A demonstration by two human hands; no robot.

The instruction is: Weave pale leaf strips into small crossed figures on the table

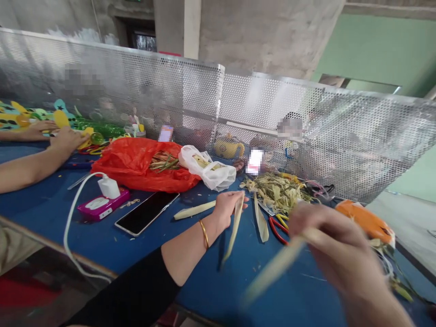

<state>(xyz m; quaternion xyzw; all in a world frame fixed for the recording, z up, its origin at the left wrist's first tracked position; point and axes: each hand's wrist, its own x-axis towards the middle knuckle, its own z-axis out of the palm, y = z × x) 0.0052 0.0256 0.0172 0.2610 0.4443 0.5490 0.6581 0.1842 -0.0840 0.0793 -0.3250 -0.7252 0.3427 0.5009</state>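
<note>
My left hand (229, 208), with a gold bangle at the wrist, pinches the top of a pale husk strip (235, 229) that hangs down over the blue table. Nearer the camera on the right, my right hand (327, 240) is blurred and closed on another pale strip (277, 270), which slants down to the left. Left of my left hand a husk piece (194, 210) lies flat. A wider husk piece (260, 222) lies between my two hands. Behind them is a pile of dried husk scraps (279, 191), with red-handled scissors (278, 230) at its front edge.
A red plastic bag (136, 163) and a white bag (218, 175) hold plant strips. A black phone (146, 213) lies beside a purple power socket (104, 206) with a white cable. Perforated metal screens (190, 95) stand behind. Another person's hands (66, 138) work at far left.
</note>
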